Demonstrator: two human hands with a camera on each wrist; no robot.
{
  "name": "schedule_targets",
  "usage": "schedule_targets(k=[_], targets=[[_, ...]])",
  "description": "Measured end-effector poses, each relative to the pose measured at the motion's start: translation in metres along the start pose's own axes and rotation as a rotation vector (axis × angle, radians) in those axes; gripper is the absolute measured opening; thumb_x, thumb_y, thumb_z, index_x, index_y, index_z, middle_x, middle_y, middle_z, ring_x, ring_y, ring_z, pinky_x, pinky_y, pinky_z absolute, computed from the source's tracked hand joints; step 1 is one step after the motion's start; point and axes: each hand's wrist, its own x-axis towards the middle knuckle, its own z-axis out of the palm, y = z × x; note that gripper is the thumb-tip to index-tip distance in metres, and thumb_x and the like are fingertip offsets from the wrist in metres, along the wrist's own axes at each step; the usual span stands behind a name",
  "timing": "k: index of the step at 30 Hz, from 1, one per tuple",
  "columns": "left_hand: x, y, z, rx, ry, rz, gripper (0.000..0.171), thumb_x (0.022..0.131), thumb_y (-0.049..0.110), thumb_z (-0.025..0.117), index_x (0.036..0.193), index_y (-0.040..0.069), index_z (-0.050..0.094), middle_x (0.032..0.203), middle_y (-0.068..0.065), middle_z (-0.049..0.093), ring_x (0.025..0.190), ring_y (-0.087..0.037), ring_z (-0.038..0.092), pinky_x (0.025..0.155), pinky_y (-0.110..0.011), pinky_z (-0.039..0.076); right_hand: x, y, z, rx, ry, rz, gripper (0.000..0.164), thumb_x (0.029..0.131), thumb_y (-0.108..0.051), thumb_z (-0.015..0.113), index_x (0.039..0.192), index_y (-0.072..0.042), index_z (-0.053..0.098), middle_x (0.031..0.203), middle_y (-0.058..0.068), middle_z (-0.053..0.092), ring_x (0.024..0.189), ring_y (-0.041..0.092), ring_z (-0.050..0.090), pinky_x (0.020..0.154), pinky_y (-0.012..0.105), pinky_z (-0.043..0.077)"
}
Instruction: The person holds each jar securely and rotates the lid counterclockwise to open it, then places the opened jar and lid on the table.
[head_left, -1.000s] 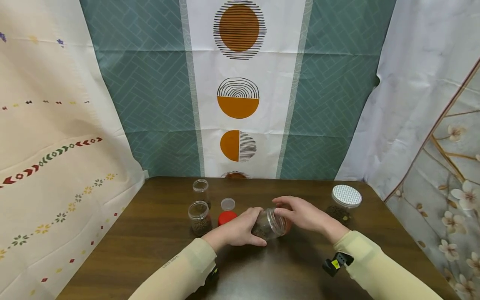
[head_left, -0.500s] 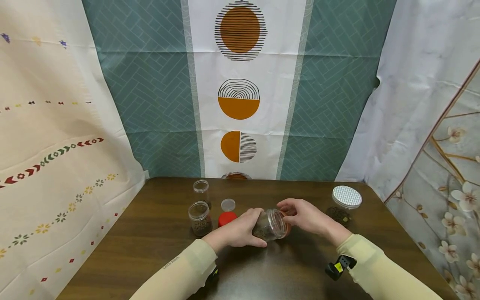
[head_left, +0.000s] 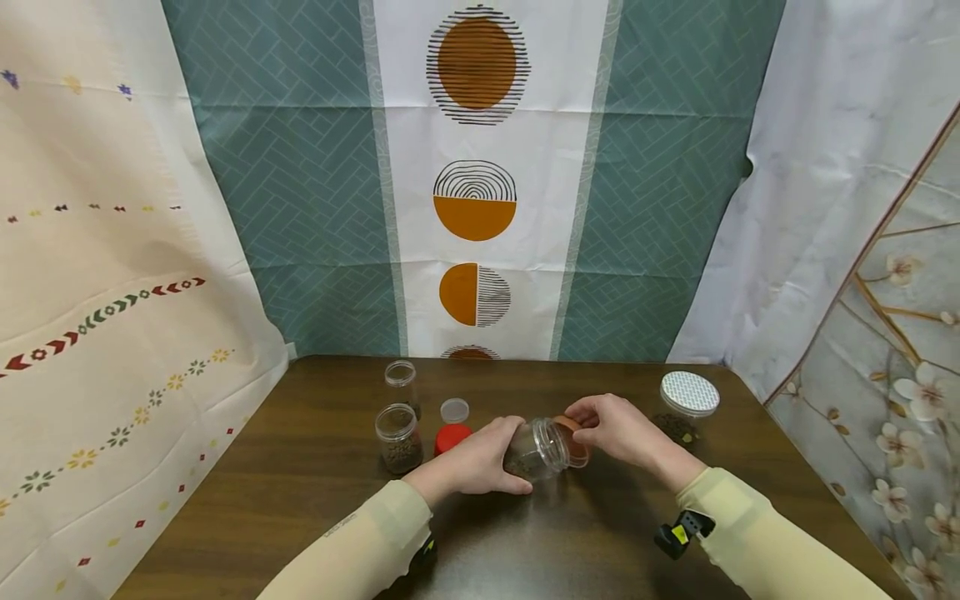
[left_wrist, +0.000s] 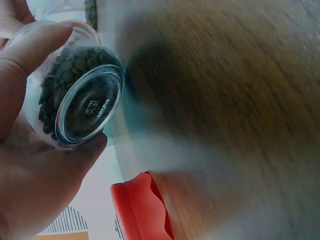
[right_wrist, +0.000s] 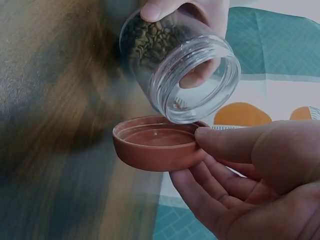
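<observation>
My left hand (head_left: 480, 458) grips a clear jar (head_left: 525, 454) on its side, its mouth facing right. Small dark pellets (left_wrist: 67, 70) fill the bottom part, visible through the wall in the left wrist view. With thumb on the rim and fingers beneath, my right hand (head_left: 618, 432) pinches a brown-orange screw lid (right_wrist: 157, 157). The lid is off the jar, its hollow inside facing up in the right wrist view. The jar's open threaded mouth (right_wrist: 210, 82) hangs close over the lid's rim, overlapping it there.
Left of the hands stand two open clear jars, a nearer jar (head_left: 399, 442) of pellets and a farther jar (head_left: 401, 385). A red wavy-edged piece (head_left: 452, 437) and a small clear round piece (head_left: 454, 409) sit beside them. At right stands a jar with a white patterned lid (head_left: 690, 392).
My right hand has moved right and drawn the lid away from the jar's mouth, so more of the lid shows. My left hand and the jar have stayed nearly in place.
</observation>
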Motion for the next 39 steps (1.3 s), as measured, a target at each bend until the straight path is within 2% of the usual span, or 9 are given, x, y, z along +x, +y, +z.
schedule_targets(k=[8,16,24,28,31,36,39], targets=[[-0.001,0.0,0.001,-0.027,0.049,-0.037,0.085,0.082,0.037,0.1,0.146,0.006,0.053,0.128,-0.003,0.065,0.114,-0.017,0.063,0.098,-0.036,0.056,0.0,0.005,-0.003,-0.022,0.036,-0.008,0.03,0.098,-0.001,0.081,0.127,0.001,0.076,0.111,0.005,0.077,0.102,0.023,0.074,0.086,0.043,0.063],[0.003,-0.002,0.002,-0.126,0.119,-0.101,0.078,0.082,0.028,0.098,0.137,0.003,0.049,0.121,-0.005,0.057,0.109,-0.021,0.06,0.096,-0.038,0.055,0.004,0.01,-0.003,-0.168,0.121,-0.075,0.026,0.095,0.0,0.082,0.121,0.0,0.078,0.103,0.004,0.077,0.093,0.019,0.072,0.084,0.044,0.062],[0.019,-0.012,0.002,-0.11,0.182,-0.155,0.085,0.082,0.035,0.098,0.141,-0.002,0.048,0.124,-0.011,0.054,0.112,-0.026,0.059,0.096,-0.045,0.055,0.016,0.018,0.002,-0.311,0.199,-0.147,0.02,0.092,0.001,0.085,0.111,-0.004,0.081,0.098,0.004,0.076,0.087,0.022,0.069,0.084,0.048,0.06],[0.028,-0.016,-0.003,-0.119,0.213,-0.168,0.085,0.083,0.033,0.099,0.142,-0.003,0.049,0.126,-0.013,0.059,0.114,-0.029,0.062,0.099,-0.049,0.055,0.026,0.026,0.005,-0.358,0.251,-0.205,0.009,0.093,-0.002,0.086,0.098,-0.007,0.08,0.086,0.0,0.069,0.079,0.019,0.063,0.077,0.045,0.056],[0.035,-0.018,-0.005,-0.137,0.238,-0.185,0.084,0.082,0.03,0.101,0.14,-0.003,0.051,0.127,-0.012,0.063,0.116,-0.03,0.064,0.102,-0.05,0.054,0.034,0.031,0.008,-0.398,0.28,-0.233,0.011,0.096,-0.007,0.086,0.09,-0.009,0.077,0.079,-0.002,0.062,0.073,0.017,0.056,0.071,0.042,0.052],[0.045,-0.02,-0.006,-0.193,0.281,-0.193,0.086,0.082,0.021,0.101,0.144,-0.003,0.046,0.131,-0.016,0.063,0.121,-0.034,0.064,0.106,-0.052,0.052,0.044,0.038,0.015,-0.465,0.306,-0.271,0.01,0.093,-0.004,0.089,0.095,-0.006,0.079,0.083,0.001,0.067,0.077,0.022,0.063,0.076,0.043,0.058],[0.05,-0.02,-0.005,-0.2,0.304,-0.215,0.091,0.083,0.02,0.1,0.149,-0.002,0.041,0.139,-0.02,0.058,0.124,-0.037,0.062,0.107,-0.053,0.052,0.048,0.041,0.02,-0.498,0.325,-0.306,0.011,0.092,-0.002,0.088,0.1,-0.004,0.081,0.089,0.005,0.072,0.085,0.027,0.069,0.082,0.046,0.061]])
